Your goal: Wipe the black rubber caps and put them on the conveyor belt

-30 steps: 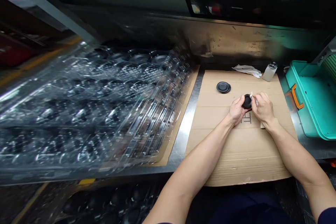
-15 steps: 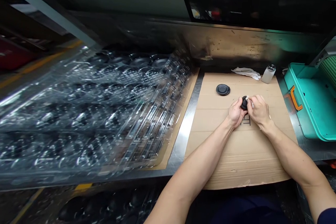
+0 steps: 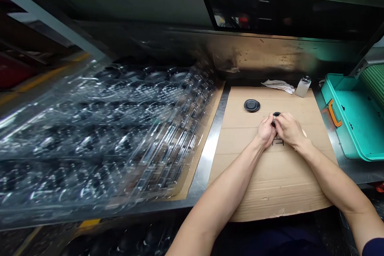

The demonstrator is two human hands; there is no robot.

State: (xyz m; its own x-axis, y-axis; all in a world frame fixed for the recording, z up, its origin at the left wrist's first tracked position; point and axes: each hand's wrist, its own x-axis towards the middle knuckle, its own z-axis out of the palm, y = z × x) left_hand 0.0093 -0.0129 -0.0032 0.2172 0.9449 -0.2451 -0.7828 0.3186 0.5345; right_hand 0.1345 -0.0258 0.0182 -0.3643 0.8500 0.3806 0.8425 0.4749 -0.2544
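My left hand is closed around a small black round plastic part, held just above the cardboard. The fingers of both hands cover most of this part. My right hand is pinched against its face, and a small white wad, like cloth, is mostly hidden at those fingertips. To the left, a second black round part, disc-shaped with a small tab on its rim, lies flat on the cardboard sheet. Neither hand touches it.
Stacked clear plastic trays with black round parts fill the left side. A white glove and a small bottle with a metal top stand at the back. A teal bin with an orange handle is at right.
The view has shifted slightly. My right hand has turned over the black part, its fingertips moving left across it, and the white wad is now mostly covered. My left hand keeps its hold.
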